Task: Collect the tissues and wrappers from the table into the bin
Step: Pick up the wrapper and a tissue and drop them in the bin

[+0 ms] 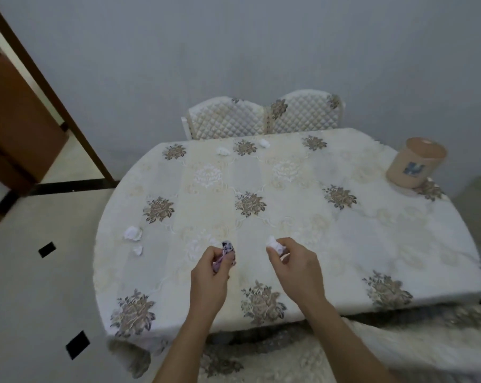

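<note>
So this is my rounded table (302, 172) under a cream cloth with brown flower bunches, set near a plain grey wall (233, 51); pale floor (34, 286) with little black diamond insets off to the left, and a brown door (15, 128) beyond that; at the far edge sit two quilted chairs, the left chair (228, 117) and the right chair (305, 111); the bin (416, 161) is a beige tub standing on the table's far right corner; the blue mark on its side is too blurry to read, and I can't see inside it from here; a pale green thing (479, 214) past the right edge is cut off by the frame, no clue what it is; my left hand (210, 268) has its fingers curled round a purple-and-white spotted wrapper (228, 248) near the near edge; my right hand (294, 261) pinches a crumpled tissue (275, 244) just beside it; counting up: one wrapper, one bin, two chairs, one tissue in hand, and four loose ones on the cloth: the far left tissue (222, 151) and far right tissue (264, 143) by the far edge, the big side tissue (133, 233) and small side tissue (138, 250) by the left edge; a white speck (213, 241) by my left fingers could be another or just cloth pattern, can't tell.
</note>
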A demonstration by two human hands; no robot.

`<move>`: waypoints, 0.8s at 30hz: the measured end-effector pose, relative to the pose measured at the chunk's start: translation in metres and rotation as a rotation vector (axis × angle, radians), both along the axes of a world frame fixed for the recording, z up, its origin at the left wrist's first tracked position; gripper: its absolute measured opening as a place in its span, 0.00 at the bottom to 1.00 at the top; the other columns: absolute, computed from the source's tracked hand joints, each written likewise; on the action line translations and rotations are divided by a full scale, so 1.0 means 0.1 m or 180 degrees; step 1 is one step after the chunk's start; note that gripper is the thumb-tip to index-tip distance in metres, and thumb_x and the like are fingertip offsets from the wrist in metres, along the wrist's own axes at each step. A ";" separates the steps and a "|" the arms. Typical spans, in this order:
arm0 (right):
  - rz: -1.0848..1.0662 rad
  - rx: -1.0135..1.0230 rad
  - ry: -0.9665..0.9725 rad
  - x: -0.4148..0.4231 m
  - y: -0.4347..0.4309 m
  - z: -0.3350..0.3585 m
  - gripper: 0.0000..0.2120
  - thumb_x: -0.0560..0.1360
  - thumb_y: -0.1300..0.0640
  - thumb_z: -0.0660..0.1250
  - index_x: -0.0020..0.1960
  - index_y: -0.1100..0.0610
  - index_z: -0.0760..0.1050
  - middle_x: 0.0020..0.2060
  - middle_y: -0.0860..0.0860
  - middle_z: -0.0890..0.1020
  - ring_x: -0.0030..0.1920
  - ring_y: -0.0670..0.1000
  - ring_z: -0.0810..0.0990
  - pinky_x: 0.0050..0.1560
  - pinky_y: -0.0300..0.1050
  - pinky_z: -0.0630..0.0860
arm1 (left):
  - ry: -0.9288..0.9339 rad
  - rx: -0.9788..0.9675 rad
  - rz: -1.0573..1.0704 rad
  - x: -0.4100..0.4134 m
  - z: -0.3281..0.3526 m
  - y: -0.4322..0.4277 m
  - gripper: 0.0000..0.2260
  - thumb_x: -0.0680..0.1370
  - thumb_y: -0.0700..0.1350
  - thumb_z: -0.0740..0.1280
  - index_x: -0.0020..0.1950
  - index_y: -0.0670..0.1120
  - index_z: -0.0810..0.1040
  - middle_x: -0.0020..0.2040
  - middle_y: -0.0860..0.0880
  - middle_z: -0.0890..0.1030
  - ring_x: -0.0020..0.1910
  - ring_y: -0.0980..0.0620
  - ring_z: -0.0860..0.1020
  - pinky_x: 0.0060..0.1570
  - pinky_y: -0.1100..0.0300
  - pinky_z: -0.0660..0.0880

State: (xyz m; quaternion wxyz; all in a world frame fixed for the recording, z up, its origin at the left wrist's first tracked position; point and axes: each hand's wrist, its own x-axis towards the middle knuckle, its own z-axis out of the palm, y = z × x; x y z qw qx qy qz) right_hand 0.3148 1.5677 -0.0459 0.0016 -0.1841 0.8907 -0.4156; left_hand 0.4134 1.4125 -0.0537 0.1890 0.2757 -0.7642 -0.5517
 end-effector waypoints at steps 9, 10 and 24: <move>-0.0952 0.0108 0.0211 0.71 0.78 0.19 0.10 0.77 0.44 0.66 0.41 0.49 0.75 0.32 0.42 0.78 0.32 0.42 0.78 0.36 0.48 0.77 | 0.0188 -0.0210 -0.0866 0.30 0.17 0.50 0.13 0.80 0.48 0.65 0.40 0.43 0.70 0.34 0.41 0.75 0.32 0.54 0.73 0.34 0.50 0.73; -0.1093 0.0127 0.0204 0.81 0.91 0.19 0.10 0.77 0.44 0.66 0.41 0.49 0.75 0.31 0.42 0.78 0.33 0.42 0.78 0.36 0.48 0.77 | 0.0203 -0.0200 -0.0964 0.33 0.16 0.58 0.13 0.80 0.48 0.65 0.40 0.43 0.69 0.33 0.42 0.74 0.31 0.51 0.71 0.32 0.51 0.71; -0.2988 0.0463 0.0032 2.24 2.74 0.14 0.12 0.77 0.42 0.64 0.40 0.48 0.74 0.30 0.45 0.77 0.32 0.46 0.76 0.30 0.47 0.74 | 0.0342 -0.0120 -0.2613 0.50 0.11 2.31 0.13 0.80 0.46 0.67 0.38 0.45 0.69 0.29 0.53 0.70 0.28 0.58 0.67 0.30 0.65 0.62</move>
